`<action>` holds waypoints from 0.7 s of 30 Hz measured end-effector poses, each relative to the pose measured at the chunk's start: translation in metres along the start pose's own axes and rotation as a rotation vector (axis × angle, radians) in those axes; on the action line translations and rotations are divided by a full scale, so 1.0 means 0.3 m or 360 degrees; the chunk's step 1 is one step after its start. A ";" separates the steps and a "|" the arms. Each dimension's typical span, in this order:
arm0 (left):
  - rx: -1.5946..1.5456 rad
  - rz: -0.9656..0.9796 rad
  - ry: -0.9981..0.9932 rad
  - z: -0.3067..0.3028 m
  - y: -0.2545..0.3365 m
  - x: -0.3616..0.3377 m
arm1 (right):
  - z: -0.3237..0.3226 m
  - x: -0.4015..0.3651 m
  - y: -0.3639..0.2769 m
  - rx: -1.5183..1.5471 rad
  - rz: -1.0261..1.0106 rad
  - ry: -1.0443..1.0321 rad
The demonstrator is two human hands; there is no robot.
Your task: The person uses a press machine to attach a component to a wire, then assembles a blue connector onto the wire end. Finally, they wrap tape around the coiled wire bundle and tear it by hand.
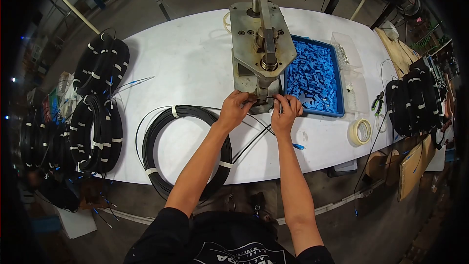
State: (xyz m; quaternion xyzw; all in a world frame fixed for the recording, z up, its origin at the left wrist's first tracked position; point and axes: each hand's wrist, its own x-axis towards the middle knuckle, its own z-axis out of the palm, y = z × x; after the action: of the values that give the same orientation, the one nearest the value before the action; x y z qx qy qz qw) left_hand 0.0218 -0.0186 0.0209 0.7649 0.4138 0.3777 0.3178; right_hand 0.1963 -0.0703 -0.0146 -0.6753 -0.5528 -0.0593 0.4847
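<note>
A metal hand press stands on the white table, its ram pointing down between my two hands. At the left side of its base, my left hand has its fingers pinched together at the dark cable. On the other side my right hand also pinches the cable, close to the press tool. What lies right under the ram is too small to make out. A coil of black cable with white tape bands lies below and left of my left hand, partly under my left forearm. A blue connector lies right of my right wrist.
Right of the press sits a blue tray full of small blue parts, beside clear plastic boxes. Farther right are a tape roll, green-handled cutters and black coils. More banded coils stand at the left edge.
</note>
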 end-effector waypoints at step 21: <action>-0.0015 -0.0023 -0.0022 -0.002 0.002 0.000 | 0.001 -0.001 -0.001 -0.0030 -0.0028 0.0011</action>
State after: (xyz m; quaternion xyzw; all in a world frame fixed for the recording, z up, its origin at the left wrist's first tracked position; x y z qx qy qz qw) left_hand 0.0217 -0.0190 0.0217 0.7631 0.4153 0.3720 0.3269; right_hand 0.1958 -0.0704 -0.0146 -0.6747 -0.5565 -0.0712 0.4795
